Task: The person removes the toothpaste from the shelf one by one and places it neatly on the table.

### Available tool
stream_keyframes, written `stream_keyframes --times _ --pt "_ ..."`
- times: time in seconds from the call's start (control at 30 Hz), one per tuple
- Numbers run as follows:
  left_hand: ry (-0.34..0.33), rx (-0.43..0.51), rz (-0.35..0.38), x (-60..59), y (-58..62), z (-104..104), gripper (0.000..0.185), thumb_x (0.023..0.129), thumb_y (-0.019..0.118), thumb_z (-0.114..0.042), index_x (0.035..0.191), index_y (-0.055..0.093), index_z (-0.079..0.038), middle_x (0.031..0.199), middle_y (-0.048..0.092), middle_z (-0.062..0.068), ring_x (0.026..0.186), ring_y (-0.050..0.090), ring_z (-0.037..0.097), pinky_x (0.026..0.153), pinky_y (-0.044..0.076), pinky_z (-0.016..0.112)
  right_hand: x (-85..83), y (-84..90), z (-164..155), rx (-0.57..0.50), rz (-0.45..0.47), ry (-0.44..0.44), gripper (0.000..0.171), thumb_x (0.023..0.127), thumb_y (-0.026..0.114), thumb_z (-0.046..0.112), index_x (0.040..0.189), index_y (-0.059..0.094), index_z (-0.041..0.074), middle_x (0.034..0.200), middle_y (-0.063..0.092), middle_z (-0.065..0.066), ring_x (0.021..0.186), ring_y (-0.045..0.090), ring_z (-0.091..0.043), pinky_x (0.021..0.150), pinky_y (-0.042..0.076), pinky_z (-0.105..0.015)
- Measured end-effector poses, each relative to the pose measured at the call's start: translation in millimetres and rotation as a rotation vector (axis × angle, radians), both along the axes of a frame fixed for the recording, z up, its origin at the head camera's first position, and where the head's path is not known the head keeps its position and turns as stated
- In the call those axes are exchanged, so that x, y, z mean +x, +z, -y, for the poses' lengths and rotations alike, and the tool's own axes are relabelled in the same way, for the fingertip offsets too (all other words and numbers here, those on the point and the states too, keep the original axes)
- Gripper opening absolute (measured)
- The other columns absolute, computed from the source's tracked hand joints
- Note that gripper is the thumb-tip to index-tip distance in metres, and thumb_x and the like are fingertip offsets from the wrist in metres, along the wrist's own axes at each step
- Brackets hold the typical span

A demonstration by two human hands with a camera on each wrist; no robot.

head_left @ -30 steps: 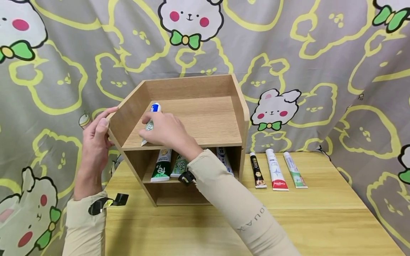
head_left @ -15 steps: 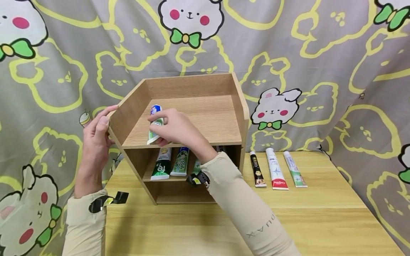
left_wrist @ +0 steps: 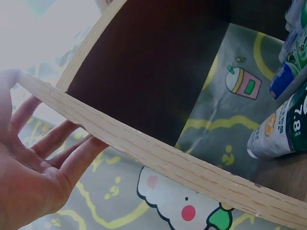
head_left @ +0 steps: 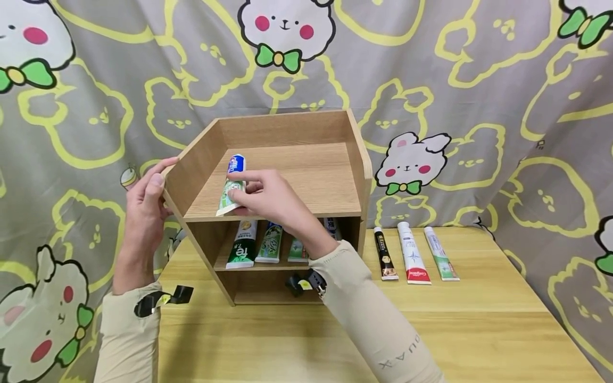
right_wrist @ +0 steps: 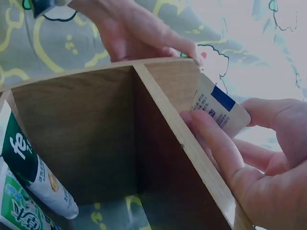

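Observation:
My right hand [head_left: 268, 194] pinches a toothpaste tube [head_left: 237, 163] with a blue top end and a green-and-white body, over the left part of the shelf unit's top board [head_left: 306, 181]. In the right wrist view the tube's printed back [right_wrist: 218, 112] shows between thumb and fingers, close above the front edge. My left hand [head_left: 146, 210] grips the left side panel [head_left: 189, 173] of the wooden shelf unit, thumb on the near edge and fingers on the outside. Below, on the middle shelf, lie a dark green and white tube [head_left: 242, 244], a green tube [head_left: 270, 243] and others partly hidden by my right arm.
Three more toothpaste tubes lie on the table [head_left: 488, 266] to the right of the unit: a black one [head_left: 385, 254], a white and red one [head_left: 412, 252] and a white and green one [head_left: 441, 254]. A patterned curtain [head_left: 421, 64] hangs behind.
My right hand has shifted slightly to the right with the tube, whose printed front now shows more. The left hand keeps its place on the side panel.

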State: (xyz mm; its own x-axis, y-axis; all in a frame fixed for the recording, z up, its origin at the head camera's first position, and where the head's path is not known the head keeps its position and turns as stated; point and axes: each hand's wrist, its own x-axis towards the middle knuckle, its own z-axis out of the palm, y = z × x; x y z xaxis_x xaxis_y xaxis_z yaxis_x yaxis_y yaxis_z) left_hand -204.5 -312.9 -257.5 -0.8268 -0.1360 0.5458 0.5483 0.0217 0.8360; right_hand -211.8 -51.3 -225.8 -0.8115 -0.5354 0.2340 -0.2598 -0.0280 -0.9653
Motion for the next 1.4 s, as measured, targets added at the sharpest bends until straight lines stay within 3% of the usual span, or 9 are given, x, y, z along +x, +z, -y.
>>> stream_keyframes --times 0.3,0.57,0.73,1.4 --pt "0.004 0.004 -0.001 -1.7 0.2 -2 0.044 0.102 0.052 -0.028 0.140 0.063 -0.010 0.133 0.050 0.016 0.104 0.056 0.032 0.065 0.060 0.029 12.2 -10.8 -6 -0.086 -0.078 0.011 0.053 0.095 0.070 0.003 0.147 0.057 0.008 0.105 0.068 -0.017 0.090 0.068 -0.020 0.079 0.061 -0.033" --pt "0.001 -0.004 -0.012 -2.2 0.4 -2 0.044 0.102 0.051 -0.027 0.141 0.063 -0.010 0.134 0.050 0.016 0.103 0.057 0.031 0.064 0.060 0.028 20.3 -21.6 -10 -0.169 -0.053 0.001 0.058 0.094 0.072 0.002 0.149 0.055 0.013 0.115 0.064 -0.017 0.098 0.071 -0.022 0.085 0.060 -0.041" --pt "-0.009 0.011 -0.014 -2.8 0.4 -2 0.044 0.102 0.051 -0.027 0.140 0.063 -0.008 0.132 0.051 0.017 0.101 0.058 0.031 0.063 0.060 0.029 24.9 -28.3 -12 -0.228 -0.054 0.002 0.058 0.092 0.073 -0.002 0.146 0.058 0.013 0.120 0.063 -0.016 0.102 0.072 -0.022 0.085 0.060 -0.039" --pt "-0.041 0.006 -0.026 -2.0 -0.9 2 0.043 0.103 0.051 -0.026 0.140 0.063 -0.007 0.130 0.052 0.017 0.099 0.059 0.029 0.063 0.060 0.030 47.1 -48.1 -28 -0.238 -0.189 0.029 0.056 0.090 0.073 -0.005 0.143 0.061 0.009 0.137 0.059 -0.010 0.105 0.071 -0.021 0.083 0.061 -0.039"
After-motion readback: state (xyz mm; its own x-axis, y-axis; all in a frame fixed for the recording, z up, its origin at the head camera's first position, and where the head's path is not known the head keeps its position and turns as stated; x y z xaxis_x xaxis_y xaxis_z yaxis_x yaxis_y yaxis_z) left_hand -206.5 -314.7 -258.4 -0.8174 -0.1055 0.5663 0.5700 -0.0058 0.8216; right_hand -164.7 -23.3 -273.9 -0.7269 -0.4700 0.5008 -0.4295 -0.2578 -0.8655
